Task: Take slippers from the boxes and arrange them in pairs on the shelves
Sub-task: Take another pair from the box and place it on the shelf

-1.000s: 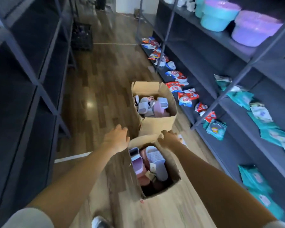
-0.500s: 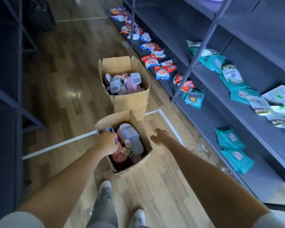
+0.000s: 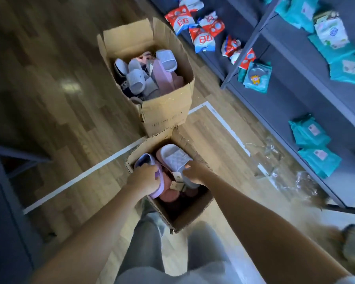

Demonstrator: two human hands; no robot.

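— Since the right grip [image 3: 195,173] has moved from outside the near box [image 3: 184,220] into it, at lower centre of frame, what does each grip hold?
— Left grip [image 3: 143,179]: fingers curled round the purple slipper [image 3: 143,160]. Right grip: fingers clasp the heel of the quilted slipper [image 3: 175,158]. Both slippers are still in the box. Lift-out is probably next.

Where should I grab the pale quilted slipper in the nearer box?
By the quilted strap of the pale slipper, from above: it lies sole-down on top of the pile, strap arched up, and the box walls block the sides.
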